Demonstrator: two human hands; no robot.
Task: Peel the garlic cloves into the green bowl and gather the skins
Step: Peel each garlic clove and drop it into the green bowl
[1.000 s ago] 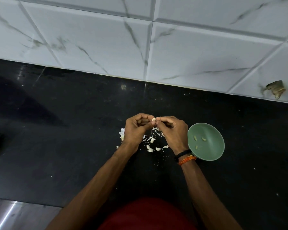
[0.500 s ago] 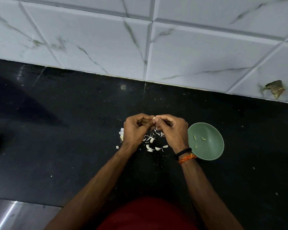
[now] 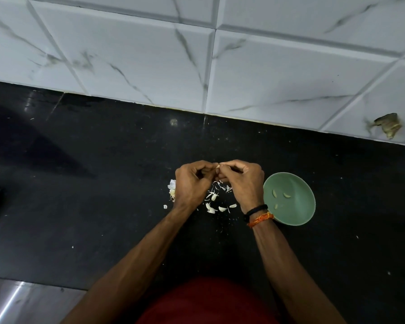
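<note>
While both my hands hover over the black counter (image 3: 103,183), my left hand (image 3: 192,183) and right hand (image 3: 242,181) meet fingertip to fingertip, each pinching the same garlic clove (image 3: 217,165). Loose skins (image 3: 214,199) lie scattered on the counter beneath them. Just right of my right wrist sits the green bowl (image 3: 299,213), with three peeled cloves (image 3: 274,194) inside.

The left hand (image 3: 192,183) and right hand (image 3: 242,181) met fingertip to fingertip, fingers curled, pinching together; forearms converged.
</note>
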